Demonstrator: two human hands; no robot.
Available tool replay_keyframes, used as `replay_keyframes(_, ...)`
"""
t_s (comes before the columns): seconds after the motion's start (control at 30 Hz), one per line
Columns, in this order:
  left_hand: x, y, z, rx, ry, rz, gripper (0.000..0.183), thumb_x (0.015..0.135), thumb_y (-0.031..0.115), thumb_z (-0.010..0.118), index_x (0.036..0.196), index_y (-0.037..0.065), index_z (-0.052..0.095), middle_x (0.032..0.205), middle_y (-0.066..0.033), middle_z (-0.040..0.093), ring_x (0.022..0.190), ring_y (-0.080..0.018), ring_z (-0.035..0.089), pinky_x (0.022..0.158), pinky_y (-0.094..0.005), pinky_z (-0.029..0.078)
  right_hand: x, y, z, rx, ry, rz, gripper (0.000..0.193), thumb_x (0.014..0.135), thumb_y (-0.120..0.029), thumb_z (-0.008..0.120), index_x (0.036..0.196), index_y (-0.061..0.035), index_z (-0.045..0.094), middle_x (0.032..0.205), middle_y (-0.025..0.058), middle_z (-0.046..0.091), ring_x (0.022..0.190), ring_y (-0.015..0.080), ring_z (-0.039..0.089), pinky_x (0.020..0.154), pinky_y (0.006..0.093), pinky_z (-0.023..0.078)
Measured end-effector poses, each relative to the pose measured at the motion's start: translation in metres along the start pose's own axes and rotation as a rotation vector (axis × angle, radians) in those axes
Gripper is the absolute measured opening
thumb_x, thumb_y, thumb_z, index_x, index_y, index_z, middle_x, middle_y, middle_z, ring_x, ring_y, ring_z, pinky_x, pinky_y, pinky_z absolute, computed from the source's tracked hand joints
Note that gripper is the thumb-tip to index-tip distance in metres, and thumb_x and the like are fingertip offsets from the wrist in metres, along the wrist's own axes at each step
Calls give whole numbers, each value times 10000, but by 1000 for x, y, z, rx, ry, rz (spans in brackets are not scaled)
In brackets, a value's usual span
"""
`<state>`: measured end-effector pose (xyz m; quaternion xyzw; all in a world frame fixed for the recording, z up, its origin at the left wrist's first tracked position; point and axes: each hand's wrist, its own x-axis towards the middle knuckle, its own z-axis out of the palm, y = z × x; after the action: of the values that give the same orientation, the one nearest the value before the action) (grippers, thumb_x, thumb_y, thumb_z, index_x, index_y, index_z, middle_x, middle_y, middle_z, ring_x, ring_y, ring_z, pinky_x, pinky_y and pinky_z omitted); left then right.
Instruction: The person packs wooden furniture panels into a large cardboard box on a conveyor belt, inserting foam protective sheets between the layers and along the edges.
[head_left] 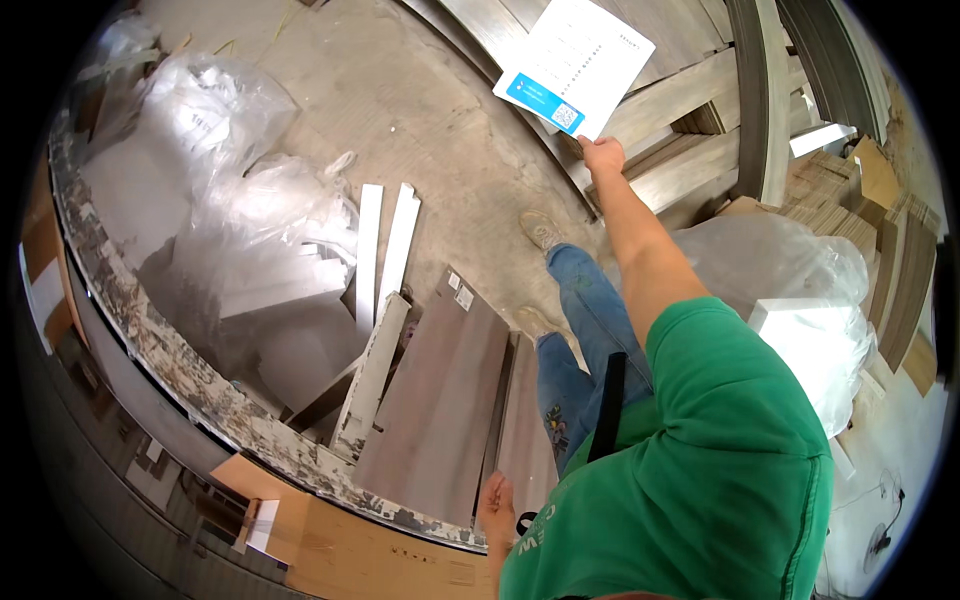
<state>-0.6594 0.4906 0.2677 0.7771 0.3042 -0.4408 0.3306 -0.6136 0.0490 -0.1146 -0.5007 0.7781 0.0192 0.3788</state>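
My right hand (602,156) reaches far forward, its fingers closed on the near corner of a white printed sheet (585,62) with a blue band and a square code. The sheet lies over a stack of grey-brown wood-grain boards (660,105). Close to my body, my left hand (495,508) hangs with its fingers curled in, and I see nothing in them. It is nearest to a leaning wood-grain panel (432,400) with small white labels at its far end. A second panel (527,412) leans beside that one, by my legs.
Clear plastic wrap (215,115) and white foam strips (369,250) lie at the left. A worn, peeling ledge (220,390) curves along the left, with an opened cardboard box (350,545) at its near end. More plastic-wrapped pieces (800,270) and stacked brown pieces (825,190) are at the right.
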Motion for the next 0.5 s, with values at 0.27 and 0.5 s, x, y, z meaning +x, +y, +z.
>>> replay_keyframes(0.27,10,8,-1,20,-37,-156,253,758,103,546,985,-2,505,861,-6,515,788,-63,460,708,-177,355,-25,-33,-9,-88,97,74,420,598,-277,653,829,39,501,874,199,542,845,290,529,722,331,423)
replay_keyframes(0.5,33,28,-4,24,-54,-48,274,772,114,526,1004,-27,486,921,-46,529,864,-88,462,767,-201,345,-26,-35,-16,213,-75,99,175,595,-95,554,722,12,499,784,129,546,668,257,516,619,309,440)
